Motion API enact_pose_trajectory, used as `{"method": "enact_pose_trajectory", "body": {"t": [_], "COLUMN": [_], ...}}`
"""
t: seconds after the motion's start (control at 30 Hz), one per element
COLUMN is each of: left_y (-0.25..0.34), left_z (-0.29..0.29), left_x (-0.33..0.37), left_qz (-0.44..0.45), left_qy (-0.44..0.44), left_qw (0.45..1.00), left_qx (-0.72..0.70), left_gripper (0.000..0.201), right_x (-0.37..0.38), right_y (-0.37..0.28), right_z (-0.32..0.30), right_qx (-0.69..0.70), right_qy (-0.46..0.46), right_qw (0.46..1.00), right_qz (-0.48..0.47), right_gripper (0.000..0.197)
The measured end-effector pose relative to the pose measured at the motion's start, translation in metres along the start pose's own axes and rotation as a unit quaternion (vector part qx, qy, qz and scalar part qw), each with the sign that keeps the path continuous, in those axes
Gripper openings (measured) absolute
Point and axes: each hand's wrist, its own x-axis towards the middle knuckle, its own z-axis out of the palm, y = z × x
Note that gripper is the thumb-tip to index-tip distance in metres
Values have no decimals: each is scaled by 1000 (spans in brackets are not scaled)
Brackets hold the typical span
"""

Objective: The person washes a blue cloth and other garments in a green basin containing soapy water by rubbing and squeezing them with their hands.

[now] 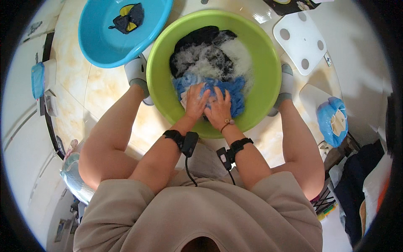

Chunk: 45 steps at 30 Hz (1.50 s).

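Gripping blue cloth (pixel 228 90) — both hands (pixel 208 107) | fingertips buried | basin (pixel 268 63) suds hide rest

Blue basin (pixel 100 46), white bathroom scale (pixel 303 40)

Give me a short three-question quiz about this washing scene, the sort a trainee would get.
1. True or false: both hands press on the blue cloth in the green basin.
2. What lies in the blue basin? A) a dark and yellow cloth B) a white plate C) nothing
3. Fill in: the green basin's water is topped with white ____.

Key: 1 true, left hand and right hand. 2 A, cloth. 3 foam.
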Motion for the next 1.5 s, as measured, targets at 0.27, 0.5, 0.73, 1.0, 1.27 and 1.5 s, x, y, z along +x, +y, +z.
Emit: {"method": "enact_pose_trajectory", "body": {"t": [0.27, 0.5, 0.73, 1.0, 1.27, 1.5], "left_y": [-81, -69, -35, 88, 176, 240], "left_z": [39, 36, 2, -38, -97, -152], "left_x": [57, 130, 92, 25, -5, -35], "left_qz": [72, -53, 19, 86, 192, 103], "left_qy": [-74, -166, -74, -122, -91, -163], "left_qw": [954, 970, 994, 989, 974, 945], "left_qx": [283, 171, 72, 12, 78, -264], "left_gripper": [42, 37, 40, 56, 42, 32], "right_x": [77, 142, 124, 49, 0, -16], "right_y": [7, 35, 43, -17, -84, -109], "right_z": [8, 0, -55, -136, -215, -280], "right_qx": [-78, -130, 285, 338, 385, 521], "right_qy": [-175, -191, -49, 93, 59, 16], "right_qw": [976, 968, 921, 921, 921, 853], "right_qz": [99, 94, 260, 170, 6, -40], "right_gripper": [34, 41, 27, 30, 20, 45]}}
